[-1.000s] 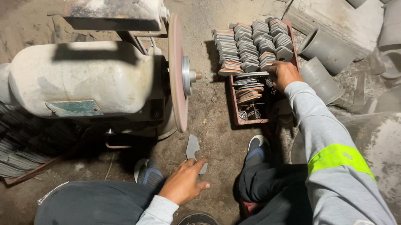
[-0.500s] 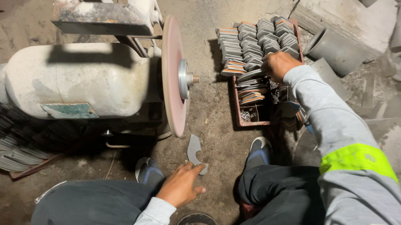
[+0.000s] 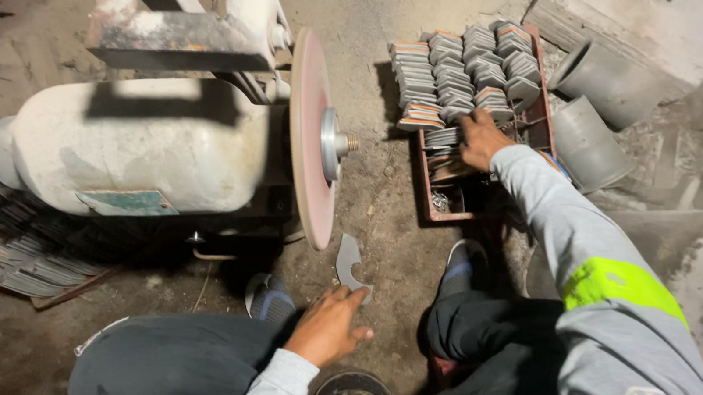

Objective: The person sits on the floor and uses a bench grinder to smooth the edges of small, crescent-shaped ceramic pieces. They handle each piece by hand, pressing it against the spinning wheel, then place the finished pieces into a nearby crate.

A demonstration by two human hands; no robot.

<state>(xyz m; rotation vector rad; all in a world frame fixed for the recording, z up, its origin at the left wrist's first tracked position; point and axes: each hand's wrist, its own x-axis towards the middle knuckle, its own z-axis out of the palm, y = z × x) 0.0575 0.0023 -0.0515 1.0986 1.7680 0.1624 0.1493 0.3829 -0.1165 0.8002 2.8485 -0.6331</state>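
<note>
Right hand (image 3: pixel 479 139): has moved down the red tray (image 3: pixel 545 127), upper right of frame, fingers now curled into stacked metal pieces (image 3: pixel 463 69) | Left hand (image 3: pixel 330 326): unchanged, lower centre, pinching flat blank (image 3: pixel 349 263) below grinding wheel (image 3: pixel 313 136) | Next piece being picked.

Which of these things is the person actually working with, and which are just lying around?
In use:
left hand holding a flat grey notched metal piece
right hand reaching into the reddish tray of stacked grey metal pieces
pink grinding disc

Lying about:
grey pipe sections
pile of metal pieces, left
</note>
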